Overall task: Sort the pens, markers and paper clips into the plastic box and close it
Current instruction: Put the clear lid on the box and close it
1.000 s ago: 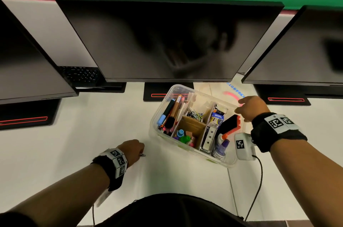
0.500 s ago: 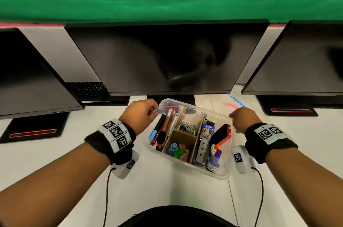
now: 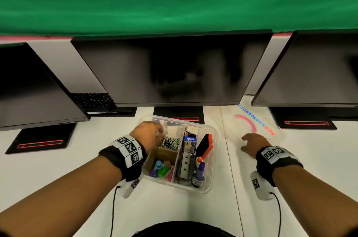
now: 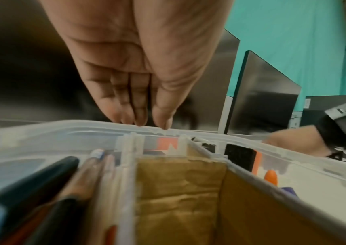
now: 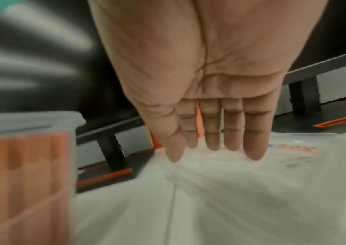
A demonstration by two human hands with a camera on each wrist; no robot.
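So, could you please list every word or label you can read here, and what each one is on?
"INK": on the label of the ink bottle in the plastic box; the smaller line above it is unreadable.
"BOX", probably: red print on the clear lid; it is blurred, and the blue word beside it is unreadable.
Blue carton: label too small to read.

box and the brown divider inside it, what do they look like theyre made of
Box: looks like clear, slightly frosted plastic; contents show through its walls and the rim is glossy. Brown divider: probably cardboard, matte, creased, with rough cut edges.
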